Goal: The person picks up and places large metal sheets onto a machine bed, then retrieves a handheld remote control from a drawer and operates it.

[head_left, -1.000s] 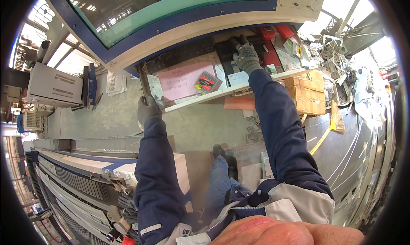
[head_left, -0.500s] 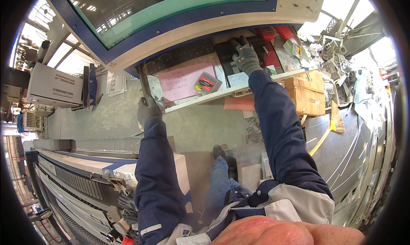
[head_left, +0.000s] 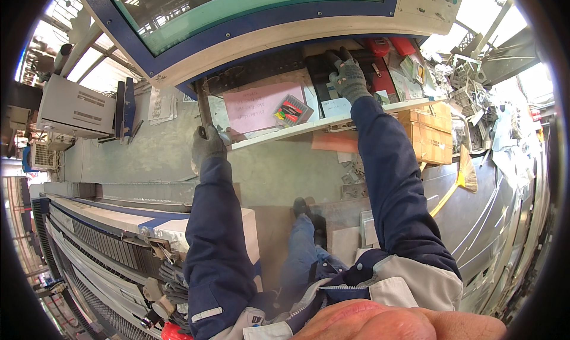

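Observation:
A dark bar [head_left: 202, 102] runs along the left end of an open drawer [head_left: 279, 134] under a screen panel. My left hand [head_left: 208, 145], in a dark glove, is closed round the bar's near end. Inside the drawer, my grey-gloved right hand [head_left: 349, 78] reaches over a black folder [head_left: 320, 73], with fingers stretched toward the back. What lies under its palm is hidden. A pink sheet with handwriting [head_left: 249, 110] and a clear-lidded box with red and black contents [head_left: 292, 110] lie between my hands. To the right sits a dark red folder [head_left: 383, 79].
Red cases [head_left: 377, 46] lie at the drawer's back right. Below the drawer's right end stands a cardboard box [head_left: 428, 133], with a yellow-handled broom [head_left: 464, 177] beside it. A long machine bed [head_left: 107, 233] runs along the lower left. Scrap metal is heaped at far right.
The view has shifted slightly, moving the drawer and panel a little right in the picture. My left hand stays on the bar; my right hand stays over the black folder.

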The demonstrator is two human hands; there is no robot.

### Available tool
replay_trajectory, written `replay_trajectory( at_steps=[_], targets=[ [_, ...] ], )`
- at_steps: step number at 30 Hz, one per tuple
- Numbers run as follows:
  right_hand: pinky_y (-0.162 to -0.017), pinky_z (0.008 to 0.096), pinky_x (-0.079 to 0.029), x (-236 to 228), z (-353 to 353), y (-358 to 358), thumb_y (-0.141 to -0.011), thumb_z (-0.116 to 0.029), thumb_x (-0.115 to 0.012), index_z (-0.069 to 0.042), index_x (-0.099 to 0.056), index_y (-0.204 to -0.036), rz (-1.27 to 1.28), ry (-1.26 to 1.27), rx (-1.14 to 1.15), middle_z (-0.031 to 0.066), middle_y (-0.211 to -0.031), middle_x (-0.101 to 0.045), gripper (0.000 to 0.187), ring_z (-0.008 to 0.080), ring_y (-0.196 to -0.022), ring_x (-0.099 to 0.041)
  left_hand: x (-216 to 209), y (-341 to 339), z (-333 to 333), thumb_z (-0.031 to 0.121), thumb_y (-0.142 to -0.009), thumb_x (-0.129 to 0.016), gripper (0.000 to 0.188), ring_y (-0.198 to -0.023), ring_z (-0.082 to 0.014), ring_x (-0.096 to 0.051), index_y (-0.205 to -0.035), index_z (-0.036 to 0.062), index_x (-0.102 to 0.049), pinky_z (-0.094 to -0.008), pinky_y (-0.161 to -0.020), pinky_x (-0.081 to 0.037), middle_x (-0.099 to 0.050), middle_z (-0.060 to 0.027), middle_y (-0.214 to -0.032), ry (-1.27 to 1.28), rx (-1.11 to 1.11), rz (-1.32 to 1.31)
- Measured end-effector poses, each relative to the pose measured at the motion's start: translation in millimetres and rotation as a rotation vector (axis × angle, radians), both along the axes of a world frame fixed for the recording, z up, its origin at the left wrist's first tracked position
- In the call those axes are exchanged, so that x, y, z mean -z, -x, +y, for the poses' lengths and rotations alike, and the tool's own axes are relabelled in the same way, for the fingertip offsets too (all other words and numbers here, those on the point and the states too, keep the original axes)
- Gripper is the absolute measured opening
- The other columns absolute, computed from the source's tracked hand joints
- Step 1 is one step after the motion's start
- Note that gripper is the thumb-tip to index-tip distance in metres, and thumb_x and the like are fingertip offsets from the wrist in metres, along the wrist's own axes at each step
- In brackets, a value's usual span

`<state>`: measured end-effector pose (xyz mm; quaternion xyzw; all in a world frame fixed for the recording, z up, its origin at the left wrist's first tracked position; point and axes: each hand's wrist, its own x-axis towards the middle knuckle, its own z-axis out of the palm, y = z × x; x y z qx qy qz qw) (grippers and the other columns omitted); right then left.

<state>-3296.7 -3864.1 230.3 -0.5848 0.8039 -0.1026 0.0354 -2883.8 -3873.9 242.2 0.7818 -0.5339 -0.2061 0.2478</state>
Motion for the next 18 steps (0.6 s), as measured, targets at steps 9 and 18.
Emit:
replay_trajectory(
  at_steps=[9,18],
  targets=[
    [-0.110,0.0444,-0.040,-1.1,1.3,-0.7,-0.079,-0.022,-0.063,-0.025,-0.052,-0.142,-0.019,0.029,0.005,0.0193,-0.153,-0.035,0.064,0.0400,-0.130,-0.045,1.2,-0.6,-0.5,0.048,-0.093,-0.053,0.055,-0.108,-0.0379,-0.065,-0.125,0.0043,-0.062,-0.0446,-0.092,-0.049,-0.069,-0.0219,-0.113,0.006,0.010,-0.016],
    [-0.110,0.0451,-0.041,0.2,0.9,-0.8,-0.078,-0.022,-0.062,-0.026,-0.052,-0.142,0.031,0.025,-0.026,0.0201,-0.153,-0.035,0.065,0.0422,-0.130,-0.045,3.2,-2.3,-1.3,0.047,-0.094,-0.052,0.056,-0.113,-0.0366,-0.063,-0.129,0.0037,-0.059,-0.0433,-0.095,-0.048,-0.067,-0.0220,-0.119,-0.012,0.020,0.002]
  ],
)
